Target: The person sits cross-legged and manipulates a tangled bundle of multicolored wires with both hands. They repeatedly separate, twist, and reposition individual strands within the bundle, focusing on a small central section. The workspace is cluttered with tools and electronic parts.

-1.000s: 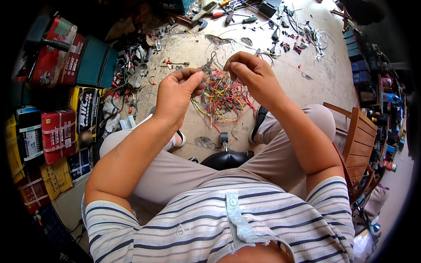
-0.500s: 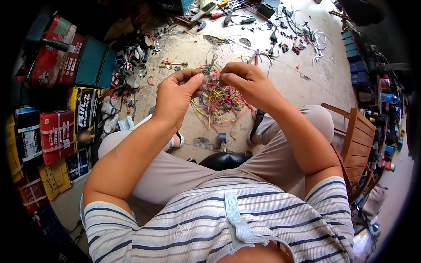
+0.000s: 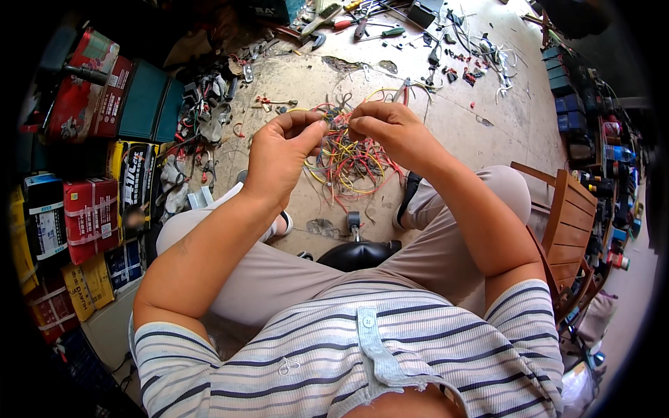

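Note:
My left hand [image 3: 284, 153] and my right hand [image 3: 396, 132] are raised in front of me with a small gap between their fingertips. Both have thumb and fingers closed in a pinch. Whatever they grip is too thin to make out against the wires behind. A tangled heap of wires [image 3: 352, 164] in red, yellow and grey lies on the floor below, partly hidden by my hands. Just beyond my right hand, pliers [image 3: 404, 90] with red on the handles lie at the heap's far edge.
Several boxes, among them a red one [image 3: 92, 216], are stacked on my left. Scrap parts [image 3: 209, 111] lie beside them. Farther off are a green-handled screwdriver [image 3: 390, 33], a brush [image 3: 322, 19] and black and white scraps. A wooden chair [image 3: 568, 219] stands on my right.
My hands stay nearly in place, both still pinched. The right fingers have tilted slightly, and the fingertips of both hands sit a little lower.

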Demonstrator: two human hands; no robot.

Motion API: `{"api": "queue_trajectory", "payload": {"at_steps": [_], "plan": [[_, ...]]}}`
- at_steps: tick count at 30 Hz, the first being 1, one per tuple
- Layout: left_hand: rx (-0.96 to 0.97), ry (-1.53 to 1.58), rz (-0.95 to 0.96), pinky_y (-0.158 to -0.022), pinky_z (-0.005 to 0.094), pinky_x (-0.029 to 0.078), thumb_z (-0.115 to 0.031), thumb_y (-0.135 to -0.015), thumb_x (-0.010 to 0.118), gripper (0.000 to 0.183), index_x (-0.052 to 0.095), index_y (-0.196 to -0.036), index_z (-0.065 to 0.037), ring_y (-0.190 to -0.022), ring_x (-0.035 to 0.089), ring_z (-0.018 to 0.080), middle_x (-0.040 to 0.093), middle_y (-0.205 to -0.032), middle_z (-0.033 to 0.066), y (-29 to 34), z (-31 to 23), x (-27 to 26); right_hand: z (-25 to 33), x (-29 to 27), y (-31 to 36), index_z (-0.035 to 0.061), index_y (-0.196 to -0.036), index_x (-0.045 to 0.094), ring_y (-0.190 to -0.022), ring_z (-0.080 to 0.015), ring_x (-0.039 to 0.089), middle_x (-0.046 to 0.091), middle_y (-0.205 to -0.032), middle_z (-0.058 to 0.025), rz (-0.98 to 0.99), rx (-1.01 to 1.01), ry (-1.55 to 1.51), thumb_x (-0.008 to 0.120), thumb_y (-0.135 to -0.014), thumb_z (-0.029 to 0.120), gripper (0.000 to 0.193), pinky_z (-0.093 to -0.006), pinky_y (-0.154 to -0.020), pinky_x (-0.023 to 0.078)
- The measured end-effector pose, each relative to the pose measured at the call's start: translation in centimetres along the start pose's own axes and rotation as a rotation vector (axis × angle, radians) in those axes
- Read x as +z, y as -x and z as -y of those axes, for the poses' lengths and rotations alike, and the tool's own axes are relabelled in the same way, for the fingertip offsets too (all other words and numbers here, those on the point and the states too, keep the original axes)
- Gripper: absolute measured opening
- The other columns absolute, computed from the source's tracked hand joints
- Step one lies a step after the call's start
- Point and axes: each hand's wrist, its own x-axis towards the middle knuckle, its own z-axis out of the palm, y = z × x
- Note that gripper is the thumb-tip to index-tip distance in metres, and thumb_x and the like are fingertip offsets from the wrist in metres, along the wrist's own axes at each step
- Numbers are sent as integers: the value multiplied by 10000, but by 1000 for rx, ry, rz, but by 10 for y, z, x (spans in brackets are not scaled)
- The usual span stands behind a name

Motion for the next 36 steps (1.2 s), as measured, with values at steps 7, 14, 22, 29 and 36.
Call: {"api": "queue_trajectory", "payload": {"at_steps": [7, 14, 22, 29, 36], "plan": [[10, 2, -5, -650, 190, 477, -96, -830, 656, 140, 638, -949, -24, -722, 589, 71, 656, -839, 36, 1, 0, 1, 3, 2, 1, -23, -860, 613, -768, -94, 541, 614, -796, -40, -27, 26, -110, 525, -875, 160, 204, -235, -742, 435], [96, -53, 3, -650, 198, 468, -94, -828, 658, 132, 638, -937, -22, -720, 585, 73, 652, -826, 28, 1, 1, 1, -6, 1, -3, -21, -851, 619, -762, -89, 529, 612, -792, -33, -33, 31, -75, 529, -873, 160, 204, -230, -731, 428], [201, -173, -43, -640, 193, 458, -70, -820, 661, 112, 637, -916, -17, -694, 569, 56, 638, -794, 11, 1, 1, 3, -5, 4, 0, -7, -865, 637, -733, -68, 521, 616, -784, -18, -47, 48, -88, 534, -875, 173, 208, -204, -677, 418], [226, -187, -37, -630, 183, 452, -61, -821, 654, 102, 637, -911, -14, -673, 560, 44, 630, -771, -1, 2, 0, 4, -2, 7, 4, -3, -885, 636, -698, -46, 514, 615, -783, -1, -102, 68, -54, 573, -892, 209, 221, -199, -619, 418], [202, -170, -26, -625, 190, 460, -68, -823, 652, 111, 633, -917, -12, -684, 571, 57, 634, -789, 14, 2, 1, 4, 0, 11, 6, -18, -860, 638, -626, -62, 506, 587, -694, -17, -185, -22, -77, 595, -844, 213, 235, -236, -566, 415]]}}
